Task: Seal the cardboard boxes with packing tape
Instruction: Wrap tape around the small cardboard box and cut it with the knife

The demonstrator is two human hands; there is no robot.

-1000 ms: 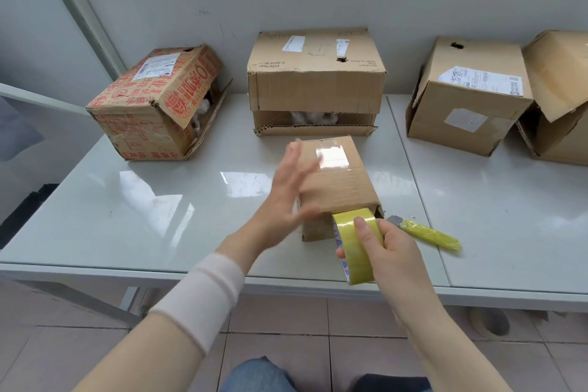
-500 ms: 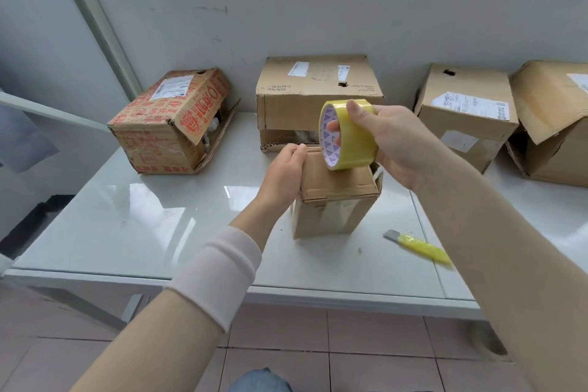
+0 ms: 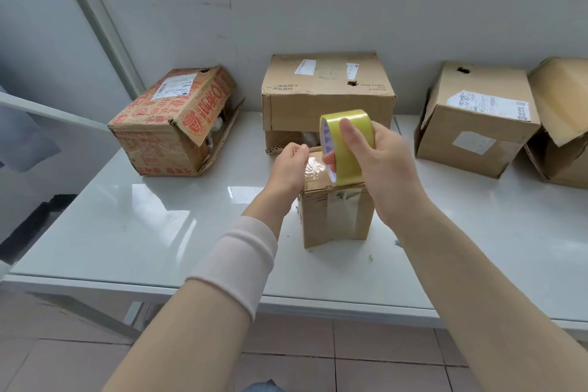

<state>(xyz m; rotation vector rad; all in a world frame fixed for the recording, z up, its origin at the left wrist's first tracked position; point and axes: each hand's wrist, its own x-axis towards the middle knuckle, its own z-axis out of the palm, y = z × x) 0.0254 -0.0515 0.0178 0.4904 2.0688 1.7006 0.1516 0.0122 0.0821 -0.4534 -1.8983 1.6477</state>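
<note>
Small brown cardboard box (image 3: 335, 219) upright under both hands. Above box top, right hand (image 3: 388, 169) grasps yellow tape roll (image 3: 346, 143); left hand (image 3: 288, 169) pinches clear tape strip (image 3: 313, 170) just left of roll; strip spans left-right.

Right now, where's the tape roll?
Head view, centre: the tape roll is in the right hand, just over the small upright box; the left hand beside it seems to pinch its free end.

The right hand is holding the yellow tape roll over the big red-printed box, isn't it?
Not quite. In the head view the right hand holds the yellow tape roll over the small plain brown box at the front; the red-printed box sits apart, further left.
</note>
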